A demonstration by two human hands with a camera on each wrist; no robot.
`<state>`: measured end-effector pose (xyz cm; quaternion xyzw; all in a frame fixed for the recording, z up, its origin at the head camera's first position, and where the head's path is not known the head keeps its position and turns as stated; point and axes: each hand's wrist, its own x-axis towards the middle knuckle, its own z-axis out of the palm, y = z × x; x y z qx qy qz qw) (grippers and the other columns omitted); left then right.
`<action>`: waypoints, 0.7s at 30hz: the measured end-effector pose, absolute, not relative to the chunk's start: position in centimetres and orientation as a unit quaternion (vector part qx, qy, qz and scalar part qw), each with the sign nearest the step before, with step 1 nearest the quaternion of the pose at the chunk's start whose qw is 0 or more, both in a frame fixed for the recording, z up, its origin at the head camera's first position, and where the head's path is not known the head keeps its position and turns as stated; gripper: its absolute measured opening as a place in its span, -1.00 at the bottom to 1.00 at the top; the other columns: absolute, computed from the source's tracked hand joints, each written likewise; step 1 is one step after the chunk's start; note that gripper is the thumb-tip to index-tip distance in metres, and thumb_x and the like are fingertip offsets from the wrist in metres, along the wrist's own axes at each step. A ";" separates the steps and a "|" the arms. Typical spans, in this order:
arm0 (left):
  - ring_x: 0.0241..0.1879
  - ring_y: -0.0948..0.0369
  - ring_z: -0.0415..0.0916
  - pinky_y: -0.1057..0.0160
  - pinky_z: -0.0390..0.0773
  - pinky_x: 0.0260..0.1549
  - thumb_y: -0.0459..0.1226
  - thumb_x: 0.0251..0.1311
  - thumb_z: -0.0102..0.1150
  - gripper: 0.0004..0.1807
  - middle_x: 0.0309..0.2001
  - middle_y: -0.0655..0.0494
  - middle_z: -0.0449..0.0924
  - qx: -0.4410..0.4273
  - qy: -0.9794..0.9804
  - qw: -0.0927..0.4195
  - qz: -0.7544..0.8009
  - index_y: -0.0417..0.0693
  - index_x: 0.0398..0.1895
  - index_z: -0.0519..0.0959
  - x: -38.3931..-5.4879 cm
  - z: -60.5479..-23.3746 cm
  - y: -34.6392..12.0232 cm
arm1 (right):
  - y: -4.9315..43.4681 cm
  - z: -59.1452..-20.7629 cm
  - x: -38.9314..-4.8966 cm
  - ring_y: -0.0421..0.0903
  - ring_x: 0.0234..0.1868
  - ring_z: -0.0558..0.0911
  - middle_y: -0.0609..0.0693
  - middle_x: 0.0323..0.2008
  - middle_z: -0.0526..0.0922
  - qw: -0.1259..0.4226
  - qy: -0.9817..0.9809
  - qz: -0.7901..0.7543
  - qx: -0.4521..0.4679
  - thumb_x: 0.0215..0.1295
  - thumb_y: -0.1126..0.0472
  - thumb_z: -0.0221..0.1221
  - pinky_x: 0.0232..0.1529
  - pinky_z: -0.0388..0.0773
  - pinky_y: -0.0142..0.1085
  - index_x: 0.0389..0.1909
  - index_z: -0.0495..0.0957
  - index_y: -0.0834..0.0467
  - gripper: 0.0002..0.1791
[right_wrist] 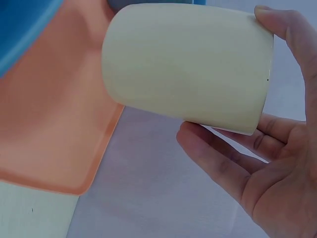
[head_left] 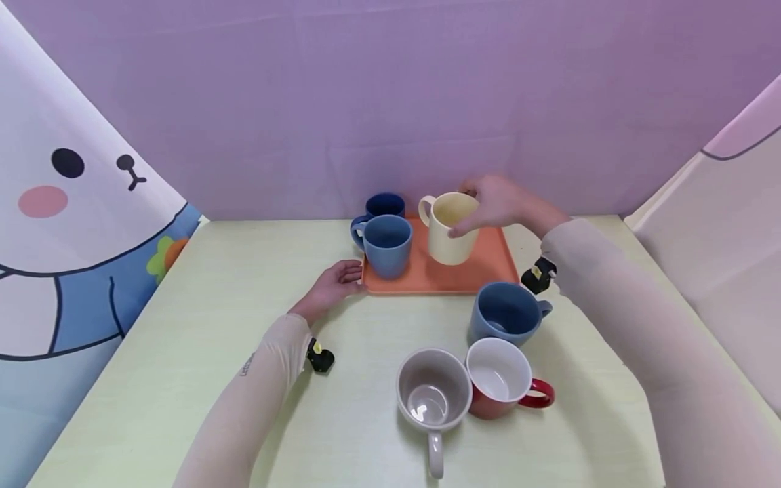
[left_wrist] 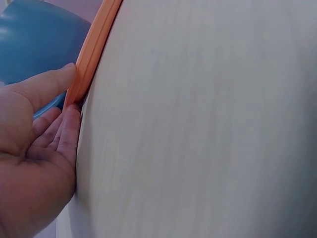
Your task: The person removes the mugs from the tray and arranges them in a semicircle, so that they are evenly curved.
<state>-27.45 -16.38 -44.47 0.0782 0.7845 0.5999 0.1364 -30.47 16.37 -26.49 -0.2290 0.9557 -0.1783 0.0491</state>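
Observation:
A cream mug (head_left: pixel 448 234), upright with its handle to the left, is held over the right half of an orange tray (head_left: pixel 482 274). My right hand (head_left: pixel 497 203) grips it near the rim; the right wrist view shows the thumb and fingers on opposite sides of the mug (right_wrist: pixel 188 64). At the tray's front left corner, my left hand (head_left: pixel 335 285) pinches the tray edge (left_wrist: pixel 91 54) between thumb and fingertips. On the tray's left side stand a light blue mug (head_left: pixel 388 251) and, behind it, a dark blue mug (head_left: pixel 384 203).
In front of the tray's right side stands a blue-grey mug (head_left: pixel 503 315), handle to the right. Nearer are a red mug with white inside (head_left: pixel 494 400) and a light grey mug (head_left: pixel 434 400) whose handle points toward me. A purple cloth wall (head_left: pixel 305 122) rises behind the table.

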 end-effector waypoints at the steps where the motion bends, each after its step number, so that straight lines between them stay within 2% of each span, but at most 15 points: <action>1: 0.36 -0.11 0.28 0.05 0.37 0.31 -0.49 0.29 0.17 -0.35 0.36 -0.31 0.30 0.079 0.783 0.136 0.601 -0.40 0.42 0.19 -27.4 -44.4 -16.4 | 16.4 -26.4 -30.3 0.03 -0.23 0.52 0.09 -0.22 0.61 0.051 0.954 -0.182 -0.232 -0.09 -0.13 0.48 -0.31 0.49 -0.19 -0.07 0.57 0.23 -0.34; 12: 0.38 -0.14 0.25 0.02 0.31 0.35 -0.46 0.31 0.18 -0.32 0.38 -0.34 0.26 0.083 0.780 0.138 0.605 -0.42 0.43 0.15 -27.8 -44.6 -16.7 | 16.1 -25.7 -27.8 0.04 -0.12 0.55 0.06 -0.07 0.61 0.083 0.943 -0.196 -0.256 -0.11 -0.15 0.53 -0.22 0.60 -0.15 0.12 0.53 0.19 -0.20; 16: 0.38 -0.14 0.24 0.02 0.31 0.35 -0.47 0.30 0.18 -0.32 0.39 -0.35 0.25 0.085 0.778 0.139 0.607 -0.42 0.44 0.15 -27.9 -44.7 -16.8 | 15.8 -25.8 -27.1 0.02 -0.13 0.57 0.03 -0.05 0.62 0.088 0.938 -0.201 -0.270 -0.14 -0.15 0.54 -0.22 0.62 -0.17 0.14 0.54 0.15 -0.19; 21: 0.35 -0.12 0.30 0.07 0.39 0.30 -0.44 0.29 0.20 -0.35 0.35 -0.32 0.31 0.101 0.778 0.130 0.607 -0.42 0.40 0.21 -27.9 -44.7 -17.1 | 15.4 -26.0 -26.5 0.02 -0.20 0.56 0.01 -0.06 0.60 0.097 0.927 -0.212 -0.294 -0.14 -0.14 0.55 -0.29 0.60 -0.20 0.12 0.56 0.12 -0.21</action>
